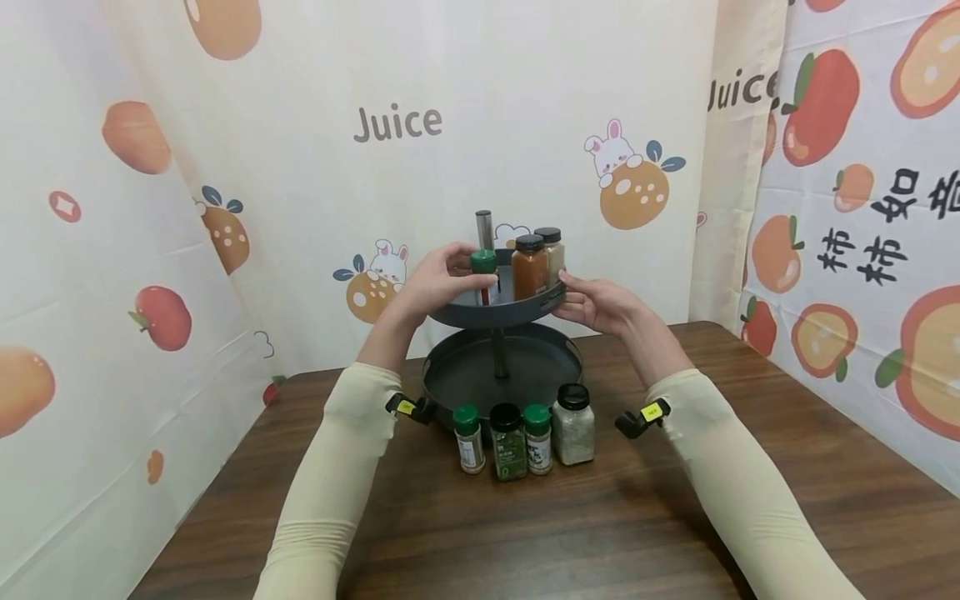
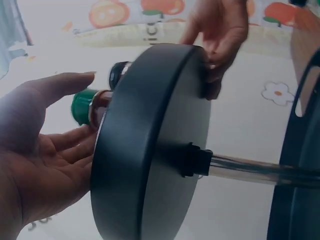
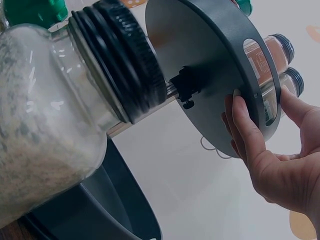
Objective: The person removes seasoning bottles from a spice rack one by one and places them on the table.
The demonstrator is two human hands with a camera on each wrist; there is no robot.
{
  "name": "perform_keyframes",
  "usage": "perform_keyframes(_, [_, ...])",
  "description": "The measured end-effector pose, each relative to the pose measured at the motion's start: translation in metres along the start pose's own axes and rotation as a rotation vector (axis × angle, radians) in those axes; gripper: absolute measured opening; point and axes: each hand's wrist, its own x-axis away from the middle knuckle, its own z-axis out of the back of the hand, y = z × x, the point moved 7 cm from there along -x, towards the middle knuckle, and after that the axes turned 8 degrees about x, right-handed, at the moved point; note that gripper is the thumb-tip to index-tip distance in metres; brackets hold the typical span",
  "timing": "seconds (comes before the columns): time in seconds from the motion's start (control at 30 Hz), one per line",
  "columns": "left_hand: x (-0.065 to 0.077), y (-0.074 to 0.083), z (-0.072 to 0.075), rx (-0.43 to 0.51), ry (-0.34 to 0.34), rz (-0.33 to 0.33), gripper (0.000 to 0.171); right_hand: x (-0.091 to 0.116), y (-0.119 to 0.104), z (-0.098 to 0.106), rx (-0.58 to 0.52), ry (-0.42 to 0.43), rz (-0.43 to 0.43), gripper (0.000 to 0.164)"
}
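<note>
1. Left hand curves loosely, thumb and fingers apart, around a green-capped jar standing on the left of a dark upper tray.
2. Right hand pinches that tray's right rim, fingers beneath.
3. Between the hands, an orange-brown jar and a pale jar stand on the tray.
4. Below is a lower tray; four jars line its near side.

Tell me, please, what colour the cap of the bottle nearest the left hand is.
The cap is green; the left wrist view shows it best.
</note>
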Motion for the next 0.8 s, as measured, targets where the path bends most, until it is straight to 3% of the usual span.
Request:
perform_keyframes(0.3, [-0.0038, 0.0044, -0.0099, 0.026, -0.066, 0.019, 0.053, -0.0018, 0.0006, -0.0023, 0.007, 0.009, -0.001, 0.063])
perform_keyframes(0.8, [-0.0058, 0.0004, -0.0091, 0.013, -0.078, 0.042, 0.047, 0.0, 0.0013, -0.0007, 0.025, 0.008, 0.001, 0.063])
